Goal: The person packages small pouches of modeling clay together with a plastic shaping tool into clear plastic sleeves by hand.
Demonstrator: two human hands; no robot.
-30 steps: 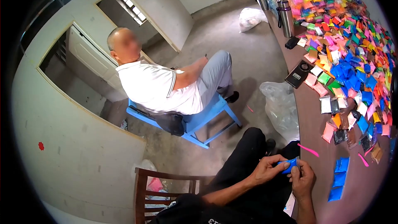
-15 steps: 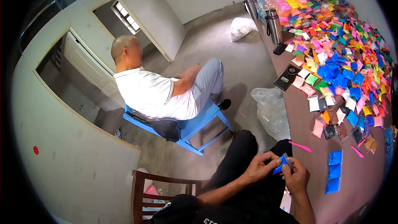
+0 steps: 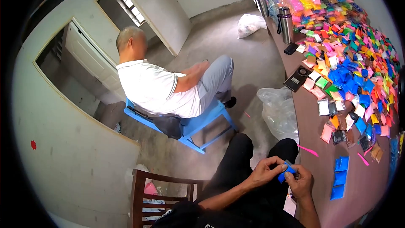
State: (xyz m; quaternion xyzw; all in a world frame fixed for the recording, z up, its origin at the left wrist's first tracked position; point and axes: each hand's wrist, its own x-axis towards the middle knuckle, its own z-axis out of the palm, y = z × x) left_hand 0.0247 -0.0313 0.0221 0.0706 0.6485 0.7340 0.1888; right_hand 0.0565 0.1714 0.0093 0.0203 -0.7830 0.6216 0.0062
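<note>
Between my two hands is a small blue packet (image 3: 286, 173) with a clear end, held above my lap by the table edge. My left hand (image 3: 268, 171) pinches its left side between thumb and fingers. On the other side, my right hand (image 3: 300, 181) grips it with thumb and bent fingers. To the right, a strip of joined blue packets (image 3: 339, 178) lies flat on the brown table (image 3: 314, 181). A pink plastic tool (image 3: 308, 150) rests at the table edge, and a second pink tool (image 3: 363, 159) lies farther right.
A large heap of colourful packets (image 3: 337, 67) covers the table's far part. Steel flasks (image 3: 285, 25) and a dark phone (image 3: 298, 78) stand or lie near its edge. A clear plastic bag (image 3: 276, 112) is on the floor. Another person (image 3: 158, 84) sits on a blue chair (image 3: 202, 127).
My hands still hold the blue packet, which has tilted slightly between my fingers. The camera view has shifted a little.
</note>
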